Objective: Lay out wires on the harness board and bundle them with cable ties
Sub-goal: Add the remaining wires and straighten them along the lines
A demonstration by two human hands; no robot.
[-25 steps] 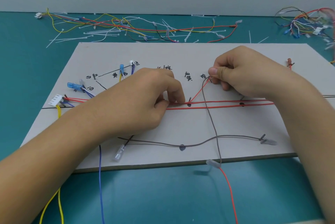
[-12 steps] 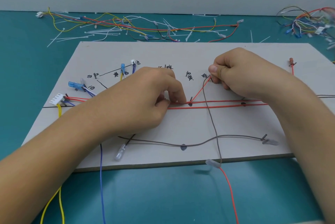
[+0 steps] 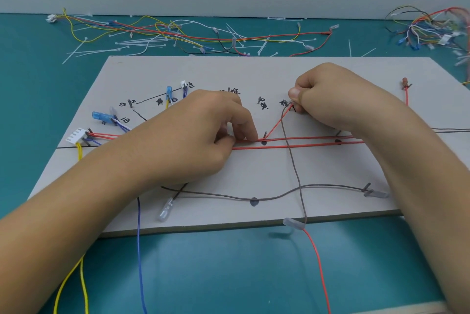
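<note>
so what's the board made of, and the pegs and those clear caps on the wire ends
Board: matte grey cardboard or fibreboard, by its dull face, marker writing and thin edge. Pegs: dark thin pins, perhaps metal; too small to tell. Caps: translucent, likely soft plastic.

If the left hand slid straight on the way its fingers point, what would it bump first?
Probably the small dark peg just past the left hand, beside the red wires it pinches. After that comes the brown wire crossing them.
</note>
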